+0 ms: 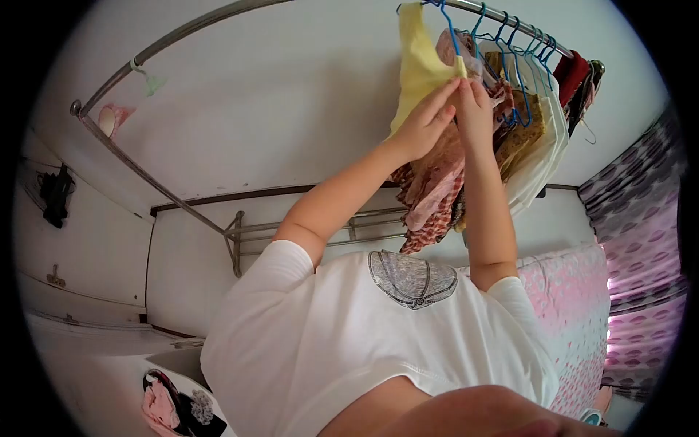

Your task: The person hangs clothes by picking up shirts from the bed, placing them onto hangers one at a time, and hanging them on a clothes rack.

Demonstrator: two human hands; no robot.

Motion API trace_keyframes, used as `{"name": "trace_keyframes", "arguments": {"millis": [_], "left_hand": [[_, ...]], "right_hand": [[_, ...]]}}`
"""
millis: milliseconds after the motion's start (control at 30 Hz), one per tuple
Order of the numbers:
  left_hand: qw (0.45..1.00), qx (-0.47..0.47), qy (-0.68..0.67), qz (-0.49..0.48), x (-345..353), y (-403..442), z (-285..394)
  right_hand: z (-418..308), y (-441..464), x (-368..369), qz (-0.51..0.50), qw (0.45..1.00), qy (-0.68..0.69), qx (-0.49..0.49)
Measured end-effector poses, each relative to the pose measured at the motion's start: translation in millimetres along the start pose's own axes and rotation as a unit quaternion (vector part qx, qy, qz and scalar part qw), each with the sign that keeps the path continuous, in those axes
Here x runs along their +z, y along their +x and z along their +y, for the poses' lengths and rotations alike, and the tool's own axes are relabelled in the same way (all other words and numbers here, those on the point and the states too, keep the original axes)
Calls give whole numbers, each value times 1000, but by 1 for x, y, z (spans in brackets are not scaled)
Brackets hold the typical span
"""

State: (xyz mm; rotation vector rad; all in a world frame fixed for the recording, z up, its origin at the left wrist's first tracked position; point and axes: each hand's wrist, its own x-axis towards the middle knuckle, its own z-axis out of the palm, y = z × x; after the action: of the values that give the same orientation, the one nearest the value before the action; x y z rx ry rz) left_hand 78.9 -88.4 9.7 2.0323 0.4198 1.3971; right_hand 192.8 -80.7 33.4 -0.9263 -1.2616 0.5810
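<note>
A pale yellow sleeveless top (421,62) hangs from a blue hanger (451,30) near the left end of a row of clothes. My left hand (428,122) reaches up to it, its fingertips closed around the lower edge of the strap at the hanger's right end. Close beside it, my right hand (475,113) pinches the same strap, fingertips almost touching those of the left. The strap covers the hanger's tip. Behind my hands hangs a pinkish, red-checked garment (435,193), partly hidden by my right forearm.
Several more hangers and garments, including a white one (537,156), crowd the metal rail (502,16) to the right. The rack's lower shelf bars (328,233) run beneath. A pink-patterned bed (564,298) and a curtain (644,211) are at right; folded clothing (162,404) lies lower left.
</note>
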Motion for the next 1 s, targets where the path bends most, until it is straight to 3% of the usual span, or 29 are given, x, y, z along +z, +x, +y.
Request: {"name": "trace_keyframes", "arguments": {"millis": [300,500,800,900,1000], "left_hand": [[994,-52,-94,30,-8,15,-28],[990,-94,-105,17,-12,13,-41],[987,-114,-117,9,-2,0,-47],[983,-126,-135,6,1,-4,-47],[987,-103,-126,17,7,-8,-50]], "right_hand": [[38,26,26,46,999,-12,4],[53,22,26,52,995,-41,71],[63,9,16,39,995,43,83],[50,0,15,71,995,-14,63],[52,-2,13,102,990,-88,-46]]}}
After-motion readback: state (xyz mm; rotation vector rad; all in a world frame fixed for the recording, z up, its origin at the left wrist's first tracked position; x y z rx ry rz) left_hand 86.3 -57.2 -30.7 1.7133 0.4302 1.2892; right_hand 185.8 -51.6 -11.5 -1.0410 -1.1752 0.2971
